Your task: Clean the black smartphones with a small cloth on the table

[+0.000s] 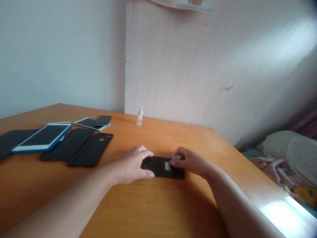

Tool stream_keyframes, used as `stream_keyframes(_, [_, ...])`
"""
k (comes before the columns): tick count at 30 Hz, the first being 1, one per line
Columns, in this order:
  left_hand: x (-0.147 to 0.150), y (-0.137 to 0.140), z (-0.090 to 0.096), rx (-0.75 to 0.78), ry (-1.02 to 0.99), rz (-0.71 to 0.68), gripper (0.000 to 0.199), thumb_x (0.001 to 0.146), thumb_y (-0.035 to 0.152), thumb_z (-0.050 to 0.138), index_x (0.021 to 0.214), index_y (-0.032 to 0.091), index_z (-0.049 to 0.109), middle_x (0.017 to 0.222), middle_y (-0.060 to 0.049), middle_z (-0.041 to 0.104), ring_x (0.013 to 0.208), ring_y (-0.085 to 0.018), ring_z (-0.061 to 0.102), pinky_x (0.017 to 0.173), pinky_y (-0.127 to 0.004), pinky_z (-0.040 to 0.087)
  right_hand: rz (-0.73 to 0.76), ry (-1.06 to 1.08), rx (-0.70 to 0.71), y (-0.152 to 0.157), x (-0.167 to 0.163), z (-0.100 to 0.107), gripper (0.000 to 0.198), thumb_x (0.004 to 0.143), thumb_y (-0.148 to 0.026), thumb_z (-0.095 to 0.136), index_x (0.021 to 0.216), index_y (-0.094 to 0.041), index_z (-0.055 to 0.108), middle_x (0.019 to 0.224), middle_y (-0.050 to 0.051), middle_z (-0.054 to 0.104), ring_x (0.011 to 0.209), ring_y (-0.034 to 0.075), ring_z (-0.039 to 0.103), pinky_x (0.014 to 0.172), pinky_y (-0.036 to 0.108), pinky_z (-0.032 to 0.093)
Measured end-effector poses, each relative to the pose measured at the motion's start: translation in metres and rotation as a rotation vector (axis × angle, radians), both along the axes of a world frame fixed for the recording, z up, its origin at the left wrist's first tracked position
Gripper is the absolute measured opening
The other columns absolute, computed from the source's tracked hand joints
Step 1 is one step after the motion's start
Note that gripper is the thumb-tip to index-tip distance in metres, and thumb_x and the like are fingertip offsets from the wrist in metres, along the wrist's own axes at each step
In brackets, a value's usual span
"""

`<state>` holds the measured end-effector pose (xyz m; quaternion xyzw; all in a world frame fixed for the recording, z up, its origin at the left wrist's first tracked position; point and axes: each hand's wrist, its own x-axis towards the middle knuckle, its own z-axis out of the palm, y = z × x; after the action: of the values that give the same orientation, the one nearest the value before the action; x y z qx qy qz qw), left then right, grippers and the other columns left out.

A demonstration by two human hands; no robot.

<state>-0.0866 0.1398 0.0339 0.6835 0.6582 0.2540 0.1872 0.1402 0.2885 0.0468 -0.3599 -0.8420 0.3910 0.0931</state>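
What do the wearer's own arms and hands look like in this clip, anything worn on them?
The left hand and right hand are ungloved; no ring shows, though some fingers are hidden. The left forearm and right forearm are bare to the picture's edge, with no sleeve, watch, bracelet, cable or clear marking in view.

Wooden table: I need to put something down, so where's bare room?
Bare tabletop lies between the pump bottle and right hand, and on the near side of the black phone. Left is crowded: blue-edged tablet, flat black pieces.
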Motion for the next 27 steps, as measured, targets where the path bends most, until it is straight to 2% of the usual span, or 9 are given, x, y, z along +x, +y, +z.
stream_keyframes(3, [-0.001, 0.0, -0.001, 0.007, 0.001, 0.004, 0.057, 0.068, 0.047, 0.071, 0.121, 0.028, 0.059, 0.114, -0.005, 0.056, 0.1, -0.023, 0.055, 0.088, -0.033, 0.045, 0.012, 0.068, -0.123, -0.001, 0.001, 0.002, 0.027, 0.077, -0.037, 0.068, 0.095, -0.018, 0.06, 0.083, 0.001, 0.065, 0.075, 0.014, 0.057, 0.067, 0.026, 0.042])
stream_keyframes(5, [-0.002, 0.0, -0.001, 0.003, 0.004, 0.0, 0.057, 0.068, 0.047, 0.071, 0.121, 0.027, 0.059, 0.114, -0.005, 0.056, 0.101, -0.023, 0.055, 0.089, -0.034, 0.045, -0.01, 0.066, -0.12, -0.002, 0.0, 0.001, 0.028, 0.076, -0.037, 0.068, 0.094, -0.017, 0.06, 0.082, 0.001, 0.065, 0.074, 0.014, 0.058, 0.066, 0.026, 0.043])
stream_keyframes(10, [-0.002, 0.0, 0.002, -0.006, 0.004, -0.02, 0.054, 0.07, 0.045, 0.071, 0.119, 0.026, 0.06, 0.116, -0.005, 0.056, 0.108, -0.024, 0.054, 0.094, -0.036, 0.044, -0.035, -0.021, 0.033, 0.006, 0.001, -0.004, 0.028, 0.072, -0.037, 0.071, 0.091, -0.018, 0.062, 0.08, 0.002, 0.065, 0.074, 0.017, 0.059, 0.064, 0.027, 0.043])
stream_keyframes(13, [-0.003, 0.0, 0.002, 0.003, -0.002, -0.039, 0.055, 0.071, 0.045, 0.069, 0.122, 0.027, 0.059, 0.119, -0.006, 0.055, 0.111, -0.025, 0.053, 0.098, -0.038, 0.042, -0.1, -0.108, 0.199, 0.017, 0.007, -0.008, 0.048, 0.068, -0.044, 0.074, 0.107, -0.019, 0.063, 0.103, 0.009, 0.066, 0.097, 0.026, 0.06, 0.079, 0.036, 0.045])
stream_keyframes(16, [-0.004, 0.0, 0.0, 0.007, -0.01, -0.046, 0.054, 0.073, 0.045, 0.069, 0.123, 0.028, 0.059, 0.121, -0.006, 0.055, 0.113, -0.025, 0.052, 0.1, -0.04, 0.041, -0.158, -0.208, 0.316, 0.021, 0.008, -0.012, 0.076, 0.064, -0.053, 0.076, 0.13, -0.023, 0.054, 0.14, 0.015, 0.047, 0.132, 0.039, 0.035, 0.101, 0.052, 0.032])
stream_keyframes(18, [-0.005, 0.0, 0.0, 0.001, -0.015, -0.039, 0.055, 0.072, 0.044, 0.069, 0.123, 0.028, 0.058, 0.122, -0.005, 0.055, 0.114, -0.025, 0.052, 0.102, -0.039, 0.041, -0.163, -0.251, 0.306, 0.019, 0.004, -0.015, 0.087, 0.065, -0.062, 0.072, 0.14, -0.026, 0.044, 0.152, 0.015, 0.03, 0.142, 0.042, 0.013, 0.105, 0.062, 0.02])
stream_keyframes(20, [-0.004, 0.0, 0.0, -0.014, -0.022, -0.033, 0.055, 0.072, 0.042, 0.07, 0.124, 0.027, 0.057, 0.122, -0.005, 0.055, 0.114, -0.024, 0.053, 0.102, -0.039, 0.041, -0.17, -0.273, 0.291, 0.016, -0.002, -0.016, 0.093, 0.065, -0.067, 0.068, 0.144, -0.027, 0.038, 0.157, 0.015, 0.019, 0.144, 0.043, -0.001, 0.105, 0.068, 0.011])
stream_keyframes(23, [-0.003, 0.0, 0.002, -0.042, -0.036, -0.034, 0.054, 0.074, 0.043, 0.068, 0.124, 0.028, 0.056, 0.122, -0.004, 0.055, 0.114, -0.024, 0.053, 0.103, -0.039, 0.041, -0.161, -0.276, 0.274, 0.015, -0.004, -0.014, 0.101, 0.064, -0.069, 0.068, 0.147, -0.026, 0.032, 0.16, 0.015, 0.01, 0.144, 0.042, -0.006, 0.106, 0.069, 0.006])
stream_keyframes(27, [-0.002, -0.001, 0.004, -0.051, -0.037, -0.038, 0.053, 0.076, 0.043, 0.066, 0.125, 0.028, 0.055, 0.122, -0.004, 0.055, 0.115, -0.024, 0.052, 0.103, -0.04, 0.04, -0.145, -0.276, 0.238, 0.017, -0.001, -0.012, 0.109, 0.061, -0.067, 0.072, 0.15, -0.023, 0.027, 0.159, 0.017, 0.009, 0.144, 0.043, -0.004, 0.108, 0.067, 0.005])
